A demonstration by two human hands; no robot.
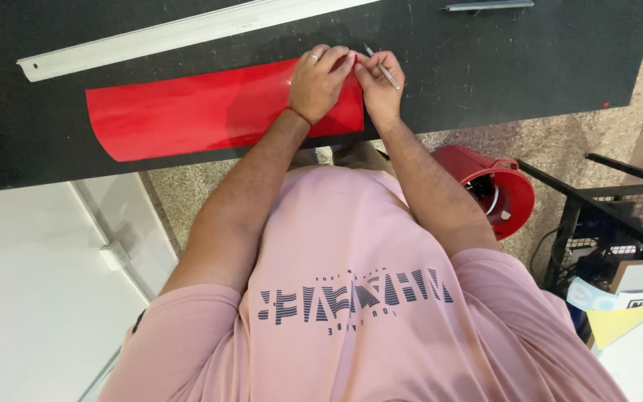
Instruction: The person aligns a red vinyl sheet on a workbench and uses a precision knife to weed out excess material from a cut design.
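Observation:
A long red vinyl sheet point(187, 112) lies flat on a black table top point(500, 59). My left hand point(318, 80), with a ring on one finger, rests on the sheet's right end, fingertips at its upper right corner. My right hand point(379, 83) is right beside it and touches that same corner. It holds a thin metal craft knife point(382, 68) that points up and to the left. Both hands' fingertips meet at the sheet's edge.
A long pale metal ruler point(173, 33) lies above the sheet. Another metal tool point(485, 5) is at the table's far edge. On the floor are a red bucket point(496, 190), a black wire cart point(619, 216) with papers point(634, 313), and a white cabinet point(31, 298).

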